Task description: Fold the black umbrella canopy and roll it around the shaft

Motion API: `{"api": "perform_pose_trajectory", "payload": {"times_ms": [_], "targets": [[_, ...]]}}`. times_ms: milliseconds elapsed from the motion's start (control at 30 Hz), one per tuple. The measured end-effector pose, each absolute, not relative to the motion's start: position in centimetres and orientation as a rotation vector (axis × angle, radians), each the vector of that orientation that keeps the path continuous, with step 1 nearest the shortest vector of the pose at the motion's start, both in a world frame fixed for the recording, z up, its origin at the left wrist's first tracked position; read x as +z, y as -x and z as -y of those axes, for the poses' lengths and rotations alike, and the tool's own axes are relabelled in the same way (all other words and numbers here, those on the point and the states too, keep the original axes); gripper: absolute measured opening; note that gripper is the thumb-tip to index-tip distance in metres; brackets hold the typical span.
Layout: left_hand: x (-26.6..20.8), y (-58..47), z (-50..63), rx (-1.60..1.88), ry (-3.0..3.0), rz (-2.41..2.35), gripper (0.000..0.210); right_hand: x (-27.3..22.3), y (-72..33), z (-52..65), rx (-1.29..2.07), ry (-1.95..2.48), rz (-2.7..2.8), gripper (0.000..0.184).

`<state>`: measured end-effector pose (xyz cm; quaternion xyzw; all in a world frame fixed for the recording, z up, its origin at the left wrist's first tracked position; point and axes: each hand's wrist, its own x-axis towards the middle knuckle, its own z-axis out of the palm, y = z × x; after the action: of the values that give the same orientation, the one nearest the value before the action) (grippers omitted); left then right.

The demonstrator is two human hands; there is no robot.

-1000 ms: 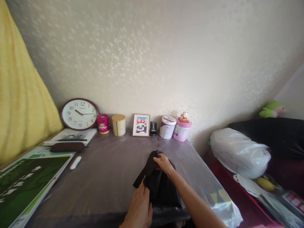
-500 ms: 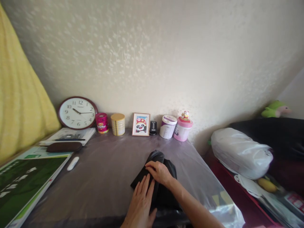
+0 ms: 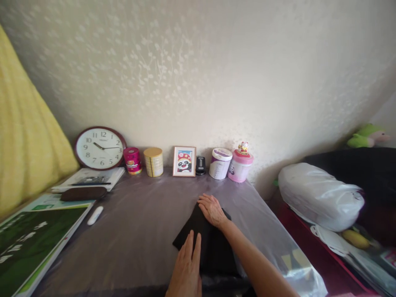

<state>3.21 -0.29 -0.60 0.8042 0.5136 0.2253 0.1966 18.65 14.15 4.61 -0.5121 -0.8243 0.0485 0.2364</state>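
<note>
A piece of black cloth [image 3: 213,249] lies on the table near its front edge, its left side slanting down to a pointed corner. My right hand [image 3: 213,211] rests flat over the far end of the cloth, fingers stretched out and held together. Along the near left side is my left hand [image 3: 186,264], with straight fingers and its thumb mostly hidden. Neither hand grips the cloth. What kind of item the cloth is, I cannot tell.
A shiny grey cover [image 3: 133,239] lies over the table. Against the wall stand a clock [image 3: 100,148], several tins and a panda picture frame [image 3: 184,161]. Books [image 3: 37,239], a brown case [image 3: 83,193] and a white stick-like object [image 3: 95,215] lie left; a white bag [image 3: 318,196] sits right.
My right hand has gone from bent fingers at the cloth's middle to lying flat at its far end. The raised fold there now lies flatter. My left hand has shifted slightly nearer me.
</note>
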Motion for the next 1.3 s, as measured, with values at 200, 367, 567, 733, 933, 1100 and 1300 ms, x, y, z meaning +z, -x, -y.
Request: {"api": "perform_pose_trajectory", "payload": {"times_ms": [200, 367, 567, 733, 933, 1100, 1300], "targets": [[-0.9, -3.2, 0.3, 0.616, -2.280, -1.452, 0.092, 5.8, -18.6, -12.0, 0.136, 1.259, 2.269, 0.029], [-1.6, -3.4, 0.0, 0.657, -2.254, -1.454, 0.087, 5.3, -17.9, -11.1, 0.209, 1.088, 2.457, 0.027], [-0.7, -3.6, 0.5, 0.689, -2.253, -1.468, 0.084, 5.5, -21.6, -13.3, 0.205, 1.666, 1.928, 0.030], [1.0, -3.4, 1.0, 0.658, -2.210, -1.444, 0.084, 5.2, -26.5, -11.7, 0.512, 1.982, 1.624, 0.026], [1.3, -3.3, 1.0, 0.700, -2.163, -1.412, 0.083, 4.3, -28.4, -9.5, 0.744, 2.046, 1.527, 0.020], [1.2, -3.0, 0.8, 0.769, -2.059, -1.321, 0.078, 4.7, -27.7, -8.2, 0.935, 2.052, 1.440, 0.033], [0.9, -2.4, 0.5, 0.854, -1.906, -1.226, 0.073, 4.9, -27.7, -7.9, 0.796, 2.068, 1.608, 0.030]]}}
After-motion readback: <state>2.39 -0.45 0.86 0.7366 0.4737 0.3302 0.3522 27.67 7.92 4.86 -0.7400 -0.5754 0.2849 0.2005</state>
